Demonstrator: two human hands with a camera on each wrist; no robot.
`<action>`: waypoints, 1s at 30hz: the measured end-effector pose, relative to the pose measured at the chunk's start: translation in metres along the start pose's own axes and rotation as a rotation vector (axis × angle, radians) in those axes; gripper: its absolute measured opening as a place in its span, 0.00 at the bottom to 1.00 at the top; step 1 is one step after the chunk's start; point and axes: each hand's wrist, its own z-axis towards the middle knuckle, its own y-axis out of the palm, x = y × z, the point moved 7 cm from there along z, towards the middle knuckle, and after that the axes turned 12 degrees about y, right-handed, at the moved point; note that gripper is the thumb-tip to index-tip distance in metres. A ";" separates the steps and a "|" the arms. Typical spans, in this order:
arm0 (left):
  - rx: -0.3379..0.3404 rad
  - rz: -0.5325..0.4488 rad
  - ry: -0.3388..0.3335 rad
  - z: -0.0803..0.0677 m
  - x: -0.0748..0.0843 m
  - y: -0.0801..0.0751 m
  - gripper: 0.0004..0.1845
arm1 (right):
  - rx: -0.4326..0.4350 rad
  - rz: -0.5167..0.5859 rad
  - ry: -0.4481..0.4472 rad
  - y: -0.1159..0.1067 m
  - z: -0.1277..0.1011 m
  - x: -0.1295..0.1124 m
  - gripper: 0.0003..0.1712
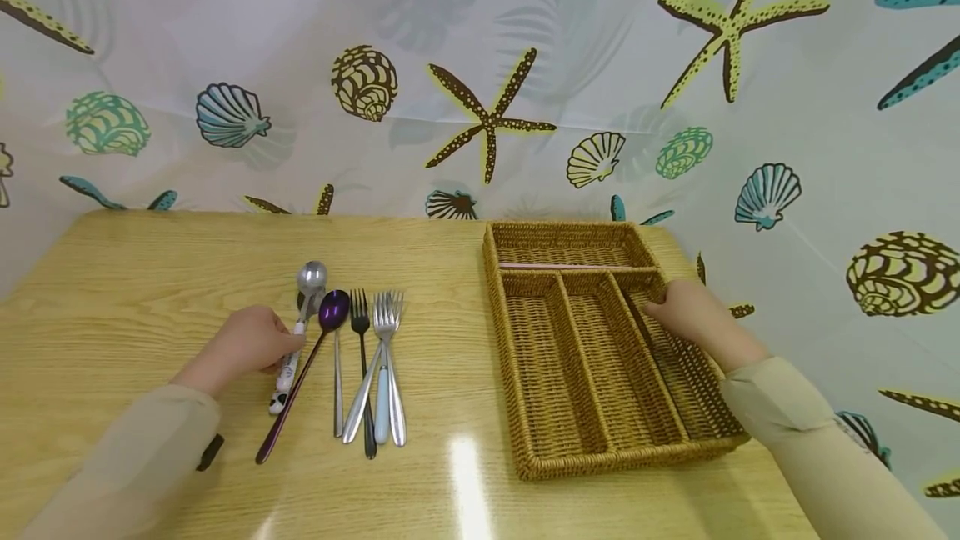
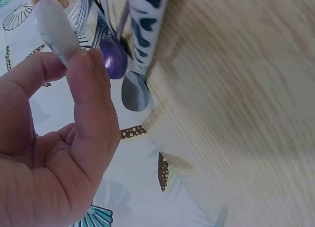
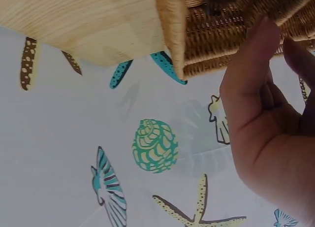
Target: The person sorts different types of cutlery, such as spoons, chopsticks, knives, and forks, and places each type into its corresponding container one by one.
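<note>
My left hand (image 1: 251, 340) pinches the white handle of a spoon (image 1: 288, 369) with black patches, at the left of the cutlery. The pale handle end stands between thumb and fingers in the left wrist view. Close by lie a second spoon with a cow-pattern handle (image 2: 143, 25) and a long purple spoon (image 1: 334, 307). My right hand (image 1: 686, 315) reaches over the right side of a wicker basket (image 1: 525, 465), fingertips in its right compartment near the divider. Fingers are bent in the right wrist view, and I cannot tell what they hold.
Several forks lie right of the spoons, among them a black fork (image 1: 360, 315) and a fork with a light-blue handle (image 1: 383, 407). A pink stick (image 1: 577, 266) lies in the basket's back compartment. A shell-print cloth (image 1: 450, 23) hangs behind the wooden table (image 1: 442, 340).
</note>
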 end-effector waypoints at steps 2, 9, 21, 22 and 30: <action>0.005 -0.025 0.005 0.001 0.006 0.000 0.19 | 0.021 0.016 -0.011 -0.002 0.000 -0.005 0.27; 0.041 -0.159 0.011 0.010 0.024 0.006 0.13 | 0.055 0.058 -0.043 -0.010 -0.005 -0.030 0.26; 0.062 -0.354 0.014 0.030 0.075 0.034 0.10 | 0.089 0.103 -0.130 -0.008 -0.010 -0.095 0.28; 0.065 -0.361 0.017 0.031 0.080 0.036 0.09 | 0.077 0.110 -0.137 -0.005 -0.010 -0.099 0.28; 0.102 -0.393 0.042 0.037 0.105 0.050 0.09 | 0.014 0.136 -0.170 0.010 -0.012 -0.141 0.32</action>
